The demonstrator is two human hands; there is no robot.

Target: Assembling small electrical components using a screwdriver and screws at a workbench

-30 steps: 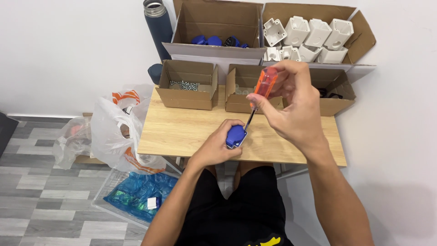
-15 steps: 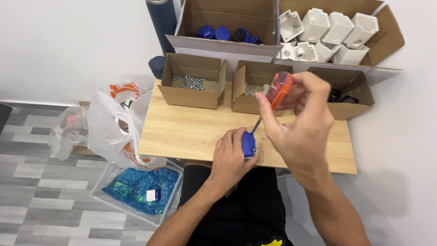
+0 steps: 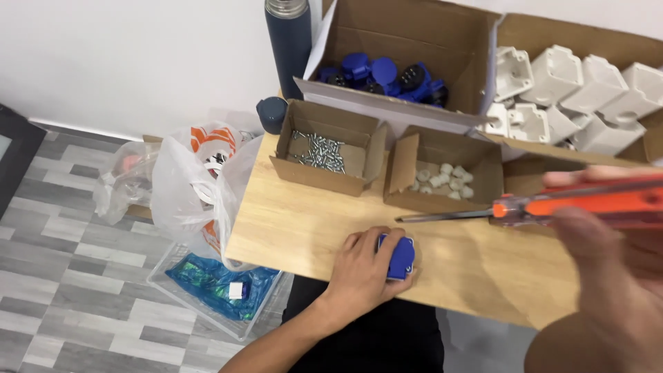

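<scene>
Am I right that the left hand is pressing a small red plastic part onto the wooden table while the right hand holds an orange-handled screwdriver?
Not quite: the small plastic part is blue, not red, as the head view shows. The rest holds: the left hand presses it onto the wooden table, and the right hand holds the orange-handled screwdriver.

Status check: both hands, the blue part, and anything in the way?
Left hand grips blue plastic part on wooden table. Right hand holds orange screwdriver, tip off the part. Nothing between them.
</scene>
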